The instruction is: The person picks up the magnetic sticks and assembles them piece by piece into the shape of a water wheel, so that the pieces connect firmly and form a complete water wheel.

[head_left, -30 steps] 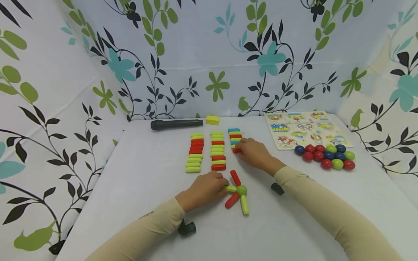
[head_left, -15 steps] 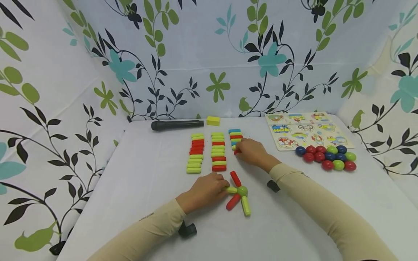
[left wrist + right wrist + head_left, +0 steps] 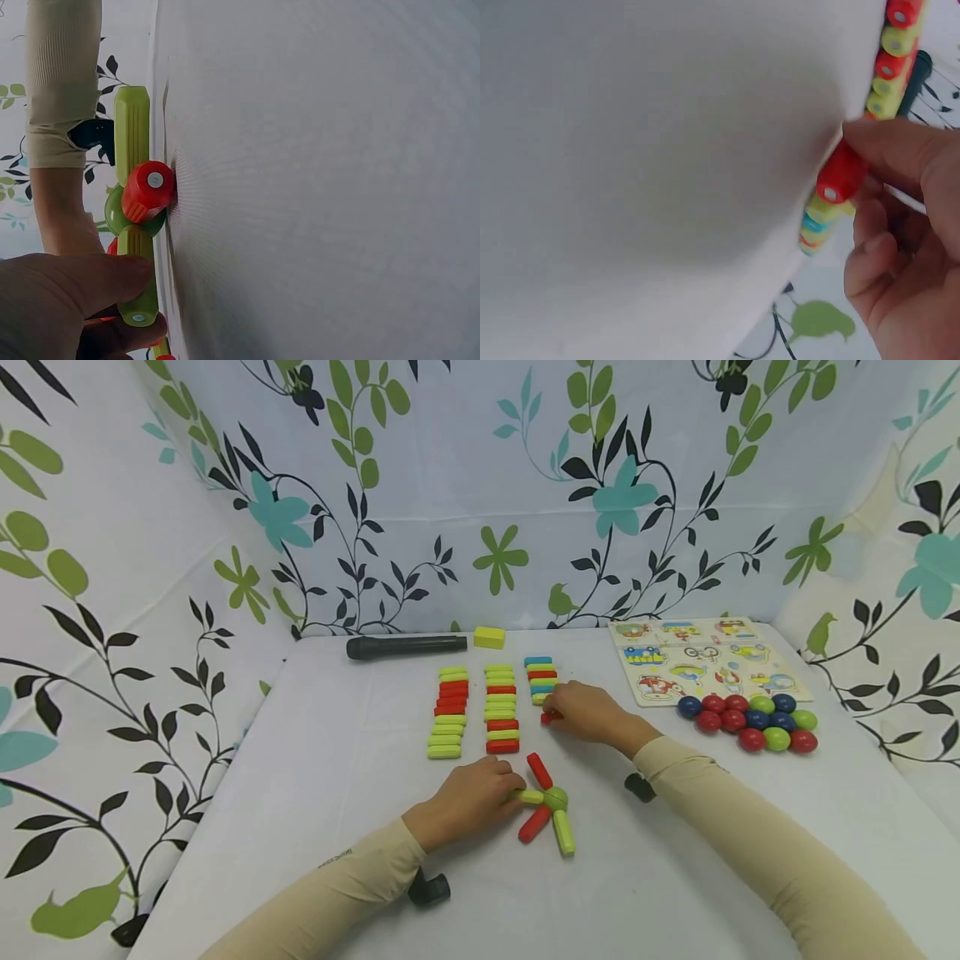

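My left hand [image 3: 472,800] pinches one yellow-green magnetic rod [image 3: 137,300] between thumb and fingers. That rod joins a green ball [image 3: 555,798], from which two red rods and another yellow-green rod [image 3: 563,833] also stick out, all lying on the table. My right hand [image 3: 592,714] pinches a red magnetic rod [image 3: 840,174] with a small metal disc at its end. This rod is just below the short right column of rods [image 3: 542,674], which has blue, red and yellow-green pieces; the fingers cover part of it.
Two longer columns of red and yellow-green rods [image 3: 450,706] lie left of the right hand. Behind them are a black microphone [image 3: 407,646] and a yellow block [image 3: 489,637]. At the right are a picture puzzle board [image 3: 701,660] and several coloured balls [image 3: 753,723].
My right hand has drawn the red rod slightly toward me and rightward, away from the short column. The left hand keeps its hold, nearly still.
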Tool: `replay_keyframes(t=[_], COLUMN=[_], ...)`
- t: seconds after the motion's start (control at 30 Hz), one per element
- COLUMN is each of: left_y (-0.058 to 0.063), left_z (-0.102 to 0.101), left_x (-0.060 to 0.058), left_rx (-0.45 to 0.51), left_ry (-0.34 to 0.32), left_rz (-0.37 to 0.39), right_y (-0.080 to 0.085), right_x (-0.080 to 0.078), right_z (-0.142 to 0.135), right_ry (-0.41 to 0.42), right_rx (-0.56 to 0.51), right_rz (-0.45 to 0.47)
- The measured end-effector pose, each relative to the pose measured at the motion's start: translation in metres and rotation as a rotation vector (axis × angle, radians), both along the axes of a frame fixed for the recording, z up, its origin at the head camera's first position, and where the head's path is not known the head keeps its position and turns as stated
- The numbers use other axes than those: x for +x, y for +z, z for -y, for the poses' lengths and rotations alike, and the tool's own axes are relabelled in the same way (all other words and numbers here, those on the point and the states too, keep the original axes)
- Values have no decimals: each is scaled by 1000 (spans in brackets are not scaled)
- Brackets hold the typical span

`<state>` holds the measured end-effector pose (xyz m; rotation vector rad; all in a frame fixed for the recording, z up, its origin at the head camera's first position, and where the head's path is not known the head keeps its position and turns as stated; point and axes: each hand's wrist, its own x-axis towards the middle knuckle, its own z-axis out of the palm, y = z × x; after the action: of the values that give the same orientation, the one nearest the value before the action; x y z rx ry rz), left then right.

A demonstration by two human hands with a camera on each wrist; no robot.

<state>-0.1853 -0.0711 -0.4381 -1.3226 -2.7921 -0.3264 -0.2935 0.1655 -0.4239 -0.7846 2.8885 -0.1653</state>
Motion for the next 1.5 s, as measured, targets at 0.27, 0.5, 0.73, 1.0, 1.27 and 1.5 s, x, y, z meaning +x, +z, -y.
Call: replay_keyframes(t=[0.27, 0.5, 0.73, 1.0, 1.27, 1.5], left_y=[-1, -2, -4, -3, -3, -4], left_z=[0, -1, 0, -1, -1, -2], left_x=[-2, -2, -3, -3, -2, 0], left_rx=[-10, 5, 0, 3, 0, 13], left_ry=[20, 21, 29, 25, 26, 23], left_rz=[27, 34, 35, 32, 42, 52], right_y=[20, 21, 23, 24, 29, 32], right_x=[33, 59, 69, 76, 72, 29], right_z=[-26, -27, -21, -18, -25, -35], right_ry=[258, 405, 471, 476, 426, 97], right_rx=[48, 55, 42, 78, 18, -91], right_rz=[-18, -42, -101, -134, -49, -119])
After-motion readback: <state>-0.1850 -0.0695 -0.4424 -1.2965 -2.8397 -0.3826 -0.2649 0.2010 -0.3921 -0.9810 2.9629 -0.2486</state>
